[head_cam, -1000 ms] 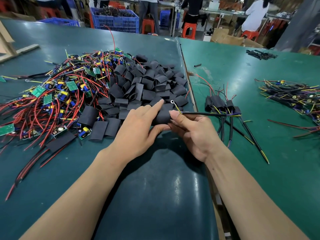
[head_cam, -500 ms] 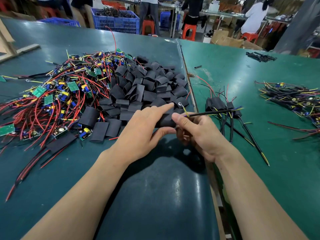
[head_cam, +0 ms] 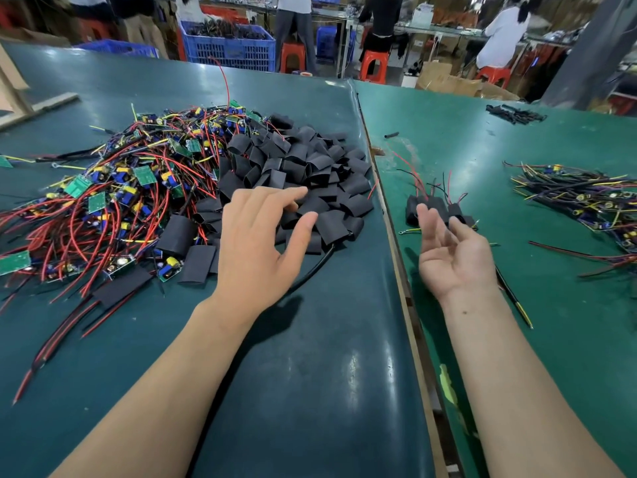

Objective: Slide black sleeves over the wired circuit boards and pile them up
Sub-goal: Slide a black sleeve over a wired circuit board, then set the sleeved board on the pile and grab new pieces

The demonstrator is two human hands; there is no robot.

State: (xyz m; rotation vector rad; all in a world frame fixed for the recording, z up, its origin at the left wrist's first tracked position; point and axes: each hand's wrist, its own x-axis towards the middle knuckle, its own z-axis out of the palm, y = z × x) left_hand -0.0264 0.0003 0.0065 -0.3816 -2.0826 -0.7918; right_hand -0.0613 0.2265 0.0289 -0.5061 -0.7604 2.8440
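Two bare hands hover over the green bench, both holding nothing: left hand point(head_cam: 255, 243) palm-down, fingers spread above the heap of black sleeves point(head_cam: 303, 181); right hand point(head_cam: 451, 253) palm-up, fingers relaxed, just before the sleeved boards point(head_cam: 434, 208) piled past the centre seam.

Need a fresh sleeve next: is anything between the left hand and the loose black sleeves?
Nothing visible. The left hand hovers open at the near edge of the black sleeve pile, fingertips just over the nearest sleeves.
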